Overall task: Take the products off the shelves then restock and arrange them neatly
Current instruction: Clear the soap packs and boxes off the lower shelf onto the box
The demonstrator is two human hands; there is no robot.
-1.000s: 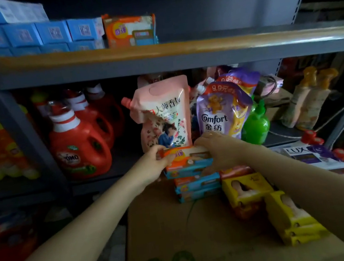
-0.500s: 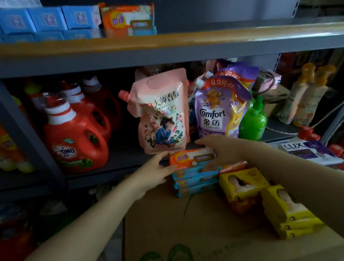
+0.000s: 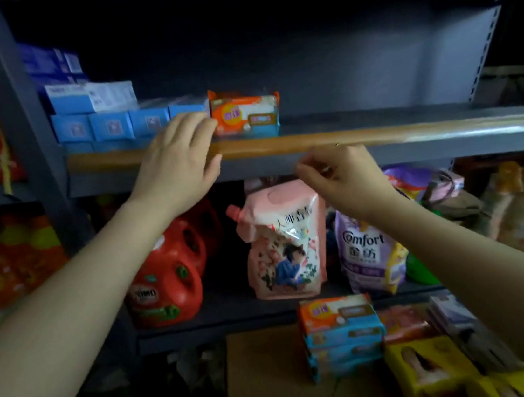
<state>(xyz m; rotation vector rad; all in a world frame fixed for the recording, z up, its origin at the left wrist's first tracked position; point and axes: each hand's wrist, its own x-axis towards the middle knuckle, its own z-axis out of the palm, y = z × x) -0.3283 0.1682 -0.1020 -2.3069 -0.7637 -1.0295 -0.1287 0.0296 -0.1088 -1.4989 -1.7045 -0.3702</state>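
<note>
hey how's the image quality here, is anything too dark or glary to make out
Head view: dim overall; the upper shelf's back is near black; glare streaks its front edge; wide-angle bend tilts the uprights; the orange pack by the left hand stays readable.
</note>
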